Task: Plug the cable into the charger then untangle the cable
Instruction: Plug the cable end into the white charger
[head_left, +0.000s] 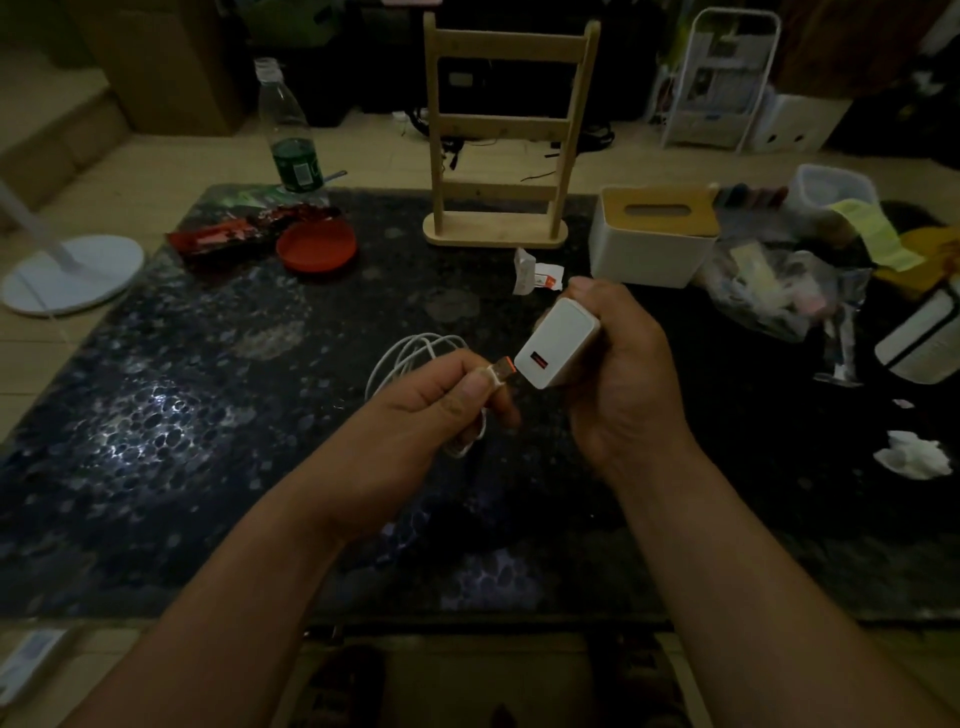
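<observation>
Glossy white plastic charger (558, 345), glossy speckled stone table (208, 415), wooden rack (498, 156)

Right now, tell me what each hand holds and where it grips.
Left hand pinches the cable's USB plug behind its metal tip; right hand wraps the white charger around its body.

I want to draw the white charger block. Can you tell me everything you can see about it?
The charger is a small white block with rounded corners, and it looks like smooth plastic. The end facing the left hand has one little port with orange inside. The right hand holds it up above the dark table, tilted, with fingers wrapped around its far side. The left hand holds the cable plug, which has an orange tip, right next to the port but not pushed in yet. No prongs can be seen.
</observation>
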